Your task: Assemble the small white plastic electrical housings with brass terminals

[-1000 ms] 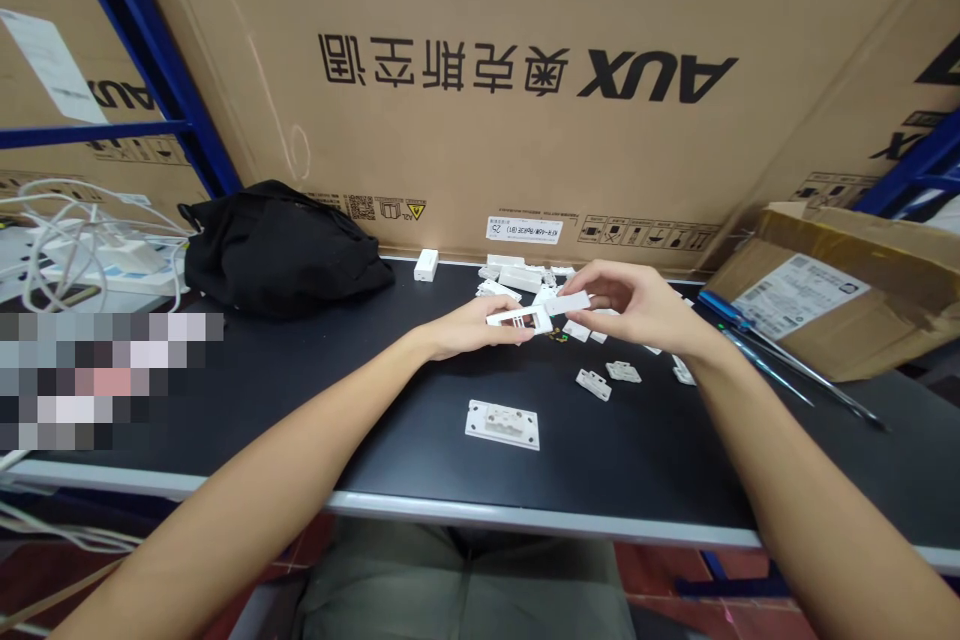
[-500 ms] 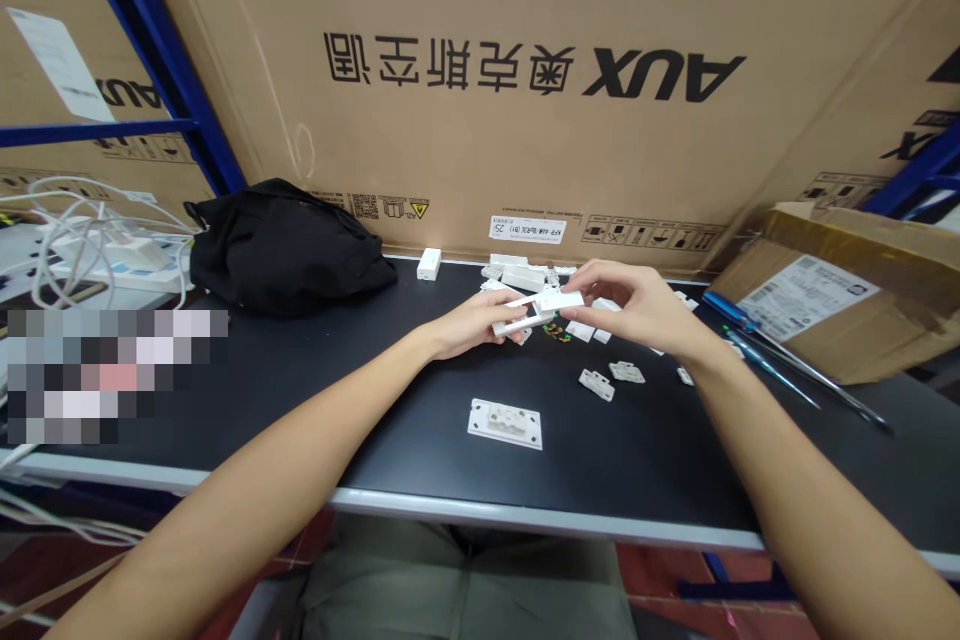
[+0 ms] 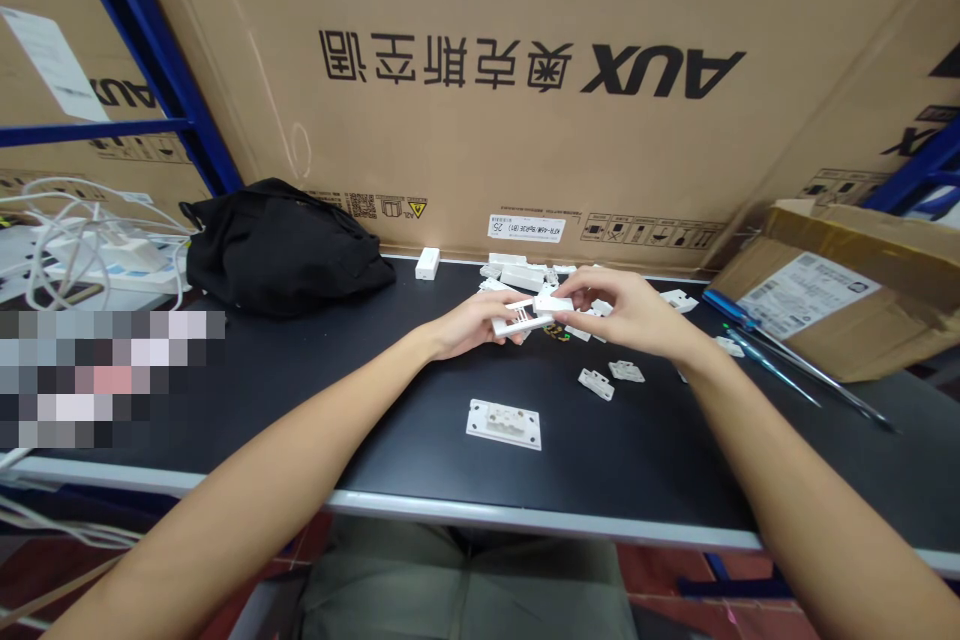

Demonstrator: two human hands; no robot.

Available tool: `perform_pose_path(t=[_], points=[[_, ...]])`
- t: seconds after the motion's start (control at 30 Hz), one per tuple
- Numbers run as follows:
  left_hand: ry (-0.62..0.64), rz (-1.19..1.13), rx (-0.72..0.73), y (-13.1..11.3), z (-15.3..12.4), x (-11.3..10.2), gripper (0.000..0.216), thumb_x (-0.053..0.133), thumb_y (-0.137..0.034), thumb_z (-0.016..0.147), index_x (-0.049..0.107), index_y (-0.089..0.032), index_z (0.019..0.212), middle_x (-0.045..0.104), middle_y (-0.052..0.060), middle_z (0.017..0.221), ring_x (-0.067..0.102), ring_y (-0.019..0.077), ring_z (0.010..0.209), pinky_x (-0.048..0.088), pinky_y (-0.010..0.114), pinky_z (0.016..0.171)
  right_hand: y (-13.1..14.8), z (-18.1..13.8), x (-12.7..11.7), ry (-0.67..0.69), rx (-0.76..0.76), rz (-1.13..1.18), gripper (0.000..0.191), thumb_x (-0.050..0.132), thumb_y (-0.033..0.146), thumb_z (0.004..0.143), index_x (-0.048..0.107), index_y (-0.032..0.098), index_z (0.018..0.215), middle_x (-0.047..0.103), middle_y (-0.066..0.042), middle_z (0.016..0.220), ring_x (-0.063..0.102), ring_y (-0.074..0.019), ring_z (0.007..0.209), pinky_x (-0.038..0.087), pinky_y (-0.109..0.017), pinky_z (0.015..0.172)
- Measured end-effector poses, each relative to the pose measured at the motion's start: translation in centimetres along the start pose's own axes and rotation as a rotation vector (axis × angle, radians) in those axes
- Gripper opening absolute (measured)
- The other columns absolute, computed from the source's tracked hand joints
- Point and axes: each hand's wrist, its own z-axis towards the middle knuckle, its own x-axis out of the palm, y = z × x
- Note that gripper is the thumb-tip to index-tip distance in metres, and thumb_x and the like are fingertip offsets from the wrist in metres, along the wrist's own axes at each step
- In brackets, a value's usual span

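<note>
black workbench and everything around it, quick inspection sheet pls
surface: matte black workbench top with pale metal front edge, no damage seen
job's things: white slotted plastic frame pressed against white plastic bar; flat white plastic plate and small white plastic brackets nearby
clutter: heap of white plastic parts, black fabric bag, blue-handled screwdrivers
grips: left hand holds the frame; right hand pinches the bar
cables: tangled white cables at far left
surroundings: large brown cardboard AUX cartons, blue steel rack, open cardboard box
</note>
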Motion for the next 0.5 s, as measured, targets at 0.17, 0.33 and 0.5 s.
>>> perform_pose_path(t=[0.17, 0.33, 0.5], points=[[0.012, 0.021, 0.018, 0.1, 0.1, 0.0, 0.040, 0.076, -0.034, 0.084, 0.072, -0.016, 0.119, 0.069, 0.008, 0.100, 0.062, 0.0160, 0.082, 0.047, 0.031, 0.078, 0.2, 0.0, 0.0, 0.013, -0.019, -0.017, 0.029, 0.070, 0.046, 0.091, 0.075, 0.022, 0.105, 0.073, -0.006, 0.092, 0.064, -0.0192, 0.077, 0.050, -0.032, 0.071], [0.001, 0.058, 0.038, 0.9, 0.4, -0.4, 0.043, 0.080, -0.035, 0.084, 0.072, -0.017, 0.123, 0.070, 0.008, 0.101, 0.062, 0.0146, 0.082, 0.047, 0.031, 0.080, 0.0, 0.0, 0.1, 0.025, -0.058, -0.028, 0.033, 0.071, 0.039, 0.089, 0.074, 0.020, 0.115, 0.072, -0.004, 0.088, 0.064, -0.0188, 0.076, 0.050, -0.031, 0.070], [-0.028, 0.073, 0.038, 1.4, 0.5, -0.6, 0.044, 0.082, -0.037, 0.085, 0.072, -0.017, 0.123, 0.071, 0.008, 0.098, 0.065, 0.0149, 0.081, 0.048, 0.032, 0.080, 0.0, 0.0, 0.2, 0.095, -0.051, -0.054, 0.037, 0.068, 0.036, 0.091, 0.072, 0.025, 0.126, 0.075, -0.003, 0.093, 0.065, -0.0186, 0.073, 0.049, -0.031, 0.065]])
